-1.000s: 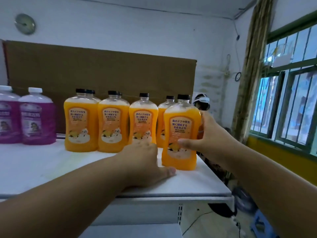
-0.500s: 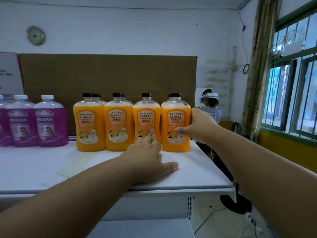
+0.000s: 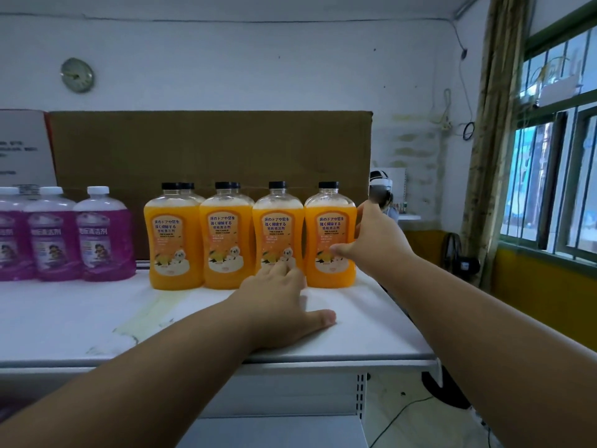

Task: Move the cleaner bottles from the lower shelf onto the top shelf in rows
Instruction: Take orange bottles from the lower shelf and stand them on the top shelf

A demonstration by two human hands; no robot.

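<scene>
A white-walled room with a curtained window on the right holds a white top shelf (image 3: 80,321), backed by a brown cardboard sheet (image 3: 210,147). On the far left of that shelf stand purple cleaner bottles (image 3: 103,234) with white caps. To their right, a front row of four orange cleaner bottles (image 3: 226,237) with black caps stands upright, shoulder to shoulder; extra black caps peeking behind the two left ones show a second row has begun behind them.

The right hand (image 3: 371,244) has its grip on the rightmost orange bottle (image 3: 329,234), thumb across the front label and fingers curled round its right side, with the bottle's base on the shelf, in line with the row and next to its neighbour. The left hand (image 3: 284,305) lies flat and relaxed on the shelf, palm down and holding nothing, its fingertips reaching the foot of the third orange bottle (image 3: 277,234).

As a judgement, this placement is nearly finished: the bottle looks seated and only needs releasing. The front row of orange reaches close to the shelf's right edge, and behind the two right bottles I cannot tell whether anything stands. The lower shelf (image 3: 274,431) shows only as a bare sliver at the bottom edge, so how many bottles are left to bring up cannot be told. Near space on the top shelf in front of the rows is open for another row.
</scene>
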